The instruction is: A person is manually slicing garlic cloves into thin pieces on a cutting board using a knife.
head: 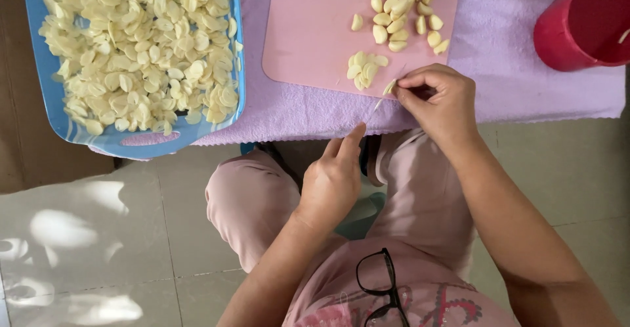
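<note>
The right hand (438, 101) has its fingertips pressed together, pinching a peeled garlic clove (390, 86) at the near edge of the pink cutting board (308, 38). The left hand (335, 176) is curled closed around the handle of a thin knife (375, 107), forefinger stretched along it, and the blade tip reaches up to the clove just off the board's near edge.

On the board, right beside the pinched clove, lies a small heap of garlic slices (364, 68). Farther up the board, toward its far right corner, sits a cluster of whole peeled cloves (401, 15).

The board rests on a lilac towel (518, 84) spread over the tabletop. To the left of the board, partly overhanging the towel's near edge, a blue tray (56, 117) is piled with sliced garlic (141, 45). To the right of the board, at the towel's far corner, stands a red plastic container (584, 22).

Below the board the person's knees in pink trousers show above a tiled floor (92, 235), and black-framed glasses (384, 287) hang on the shirt front.
</note>
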